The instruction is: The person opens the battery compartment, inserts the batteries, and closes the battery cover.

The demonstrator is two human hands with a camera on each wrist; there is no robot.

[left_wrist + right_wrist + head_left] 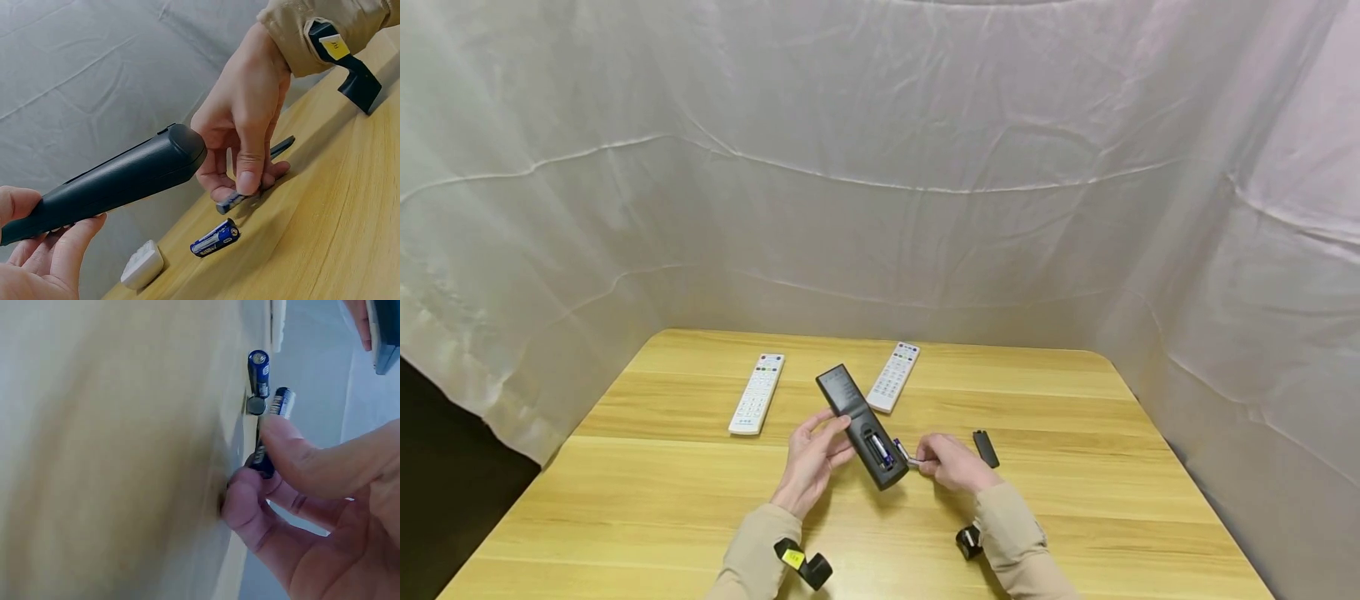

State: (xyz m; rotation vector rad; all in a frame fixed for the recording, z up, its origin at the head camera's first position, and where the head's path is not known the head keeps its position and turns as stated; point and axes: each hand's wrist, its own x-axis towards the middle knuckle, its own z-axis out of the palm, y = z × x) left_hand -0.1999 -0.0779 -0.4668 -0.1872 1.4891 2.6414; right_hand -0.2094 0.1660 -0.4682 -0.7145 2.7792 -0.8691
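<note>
Held in my left hand (808,467) is a black remote control (841,392), its back turned up and its battery compartment uncovered. A blue-and-silver battery (881,449) shows inside that compartment. Just right of the remote, my right hand (953,463) pinches another battery (280,406) between thumb and fingers, low over the table. Close by its fingertips, a loose blue-and-silver battery (215,239) lies on the wood. The remote's underside in the left wrist view is its smooth back, and the compartment is hidden there.
The black battery cover (986,448) lies right of my right hand. Two white remote controls, one at the left (757,394) and one behind the black remote (894,377), rest on the wooden table (1075,417). Pale curtains (880,208) surround the table's back and sides.
</note>
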